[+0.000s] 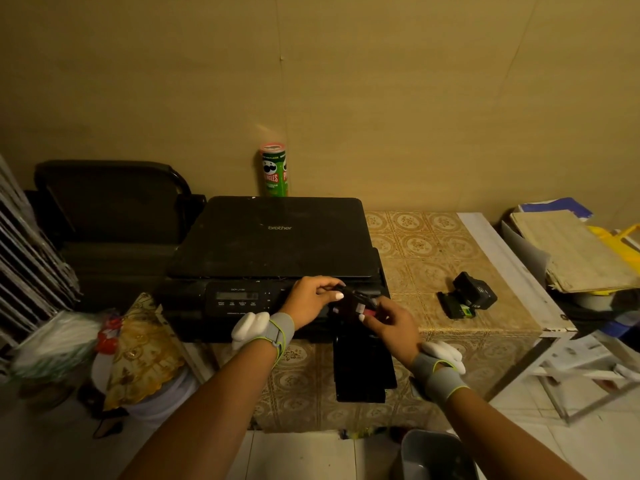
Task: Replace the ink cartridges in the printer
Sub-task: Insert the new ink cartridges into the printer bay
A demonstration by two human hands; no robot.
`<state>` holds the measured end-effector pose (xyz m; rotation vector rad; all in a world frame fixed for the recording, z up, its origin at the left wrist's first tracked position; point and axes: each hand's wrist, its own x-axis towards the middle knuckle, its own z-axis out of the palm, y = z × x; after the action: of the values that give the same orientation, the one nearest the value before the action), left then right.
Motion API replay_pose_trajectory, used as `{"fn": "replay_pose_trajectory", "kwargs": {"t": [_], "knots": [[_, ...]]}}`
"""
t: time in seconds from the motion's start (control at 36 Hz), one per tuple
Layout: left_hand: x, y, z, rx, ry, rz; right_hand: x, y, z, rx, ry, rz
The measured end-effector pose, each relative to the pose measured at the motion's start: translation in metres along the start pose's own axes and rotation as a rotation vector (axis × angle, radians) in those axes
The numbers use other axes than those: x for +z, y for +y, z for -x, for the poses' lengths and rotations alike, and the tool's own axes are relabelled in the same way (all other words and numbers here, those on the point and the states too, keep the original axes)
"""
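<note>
A black Brother printer (273, 244) sits on a table with a patterned cover (429, 251). At the printer's front right corner, both my hands hold a dark ink cartridge (349, 301) with a red label. My left hand (313, 299) pinches its upper end. My right hand (389, 322) grips its lower right end. Below them the printer's cartridge door (363, 368) hangs open. Two other black cartridges (465, 296) lie on the table to the right of the printer.
A green Pringles can (274, 169) stands behind the printer at the wall. A black chair (110, 209) is at the left. Stacked papers and folders (571, 251) lie at the right. A grey bin (436, 455) stands on the floor below.
</note>
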<state>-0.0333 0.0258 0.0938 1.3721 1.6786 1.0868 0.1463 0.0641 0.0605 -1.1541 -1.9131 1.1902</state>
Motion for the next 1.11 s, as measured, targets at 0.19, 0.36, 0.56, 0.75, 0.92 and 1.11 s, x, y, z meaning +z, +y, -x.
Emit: {"fn": "replay_pose_trajectory", "kwargs": {"t": [0.19,0.36,0.56,0.75,0.92,1.11], "knots": [[0.001,-0.002,-0.004,0.055,-0.03,-0.068,-0.004,0.004,0.002,0.028,0.021,0.033],[0.004,0.002,-0.008,0.198,0.098,-0.194,-0.012,0.012,0.014,0.043,0.01,0.149],[0.009,0.004,-0.011,0.211,0.068,-0.504,-0.002,0.018,0.028,0.154,-0.034,0.332],[0.015,-0.003,-0.017,0.137,-0.058,-0.606,0.017,0.021,0.025,0.206,0.01,0.391],[0.006,-0.001,-0.021,0.079,-0.084,-0.596,0.034,0.018,0.014,0.264,0.031,0.391],[0.004,0.008,-0.022,0.016,-0.102,-0.731,0.046,0.016,0.004,0.329,0.016,0.392]]}}
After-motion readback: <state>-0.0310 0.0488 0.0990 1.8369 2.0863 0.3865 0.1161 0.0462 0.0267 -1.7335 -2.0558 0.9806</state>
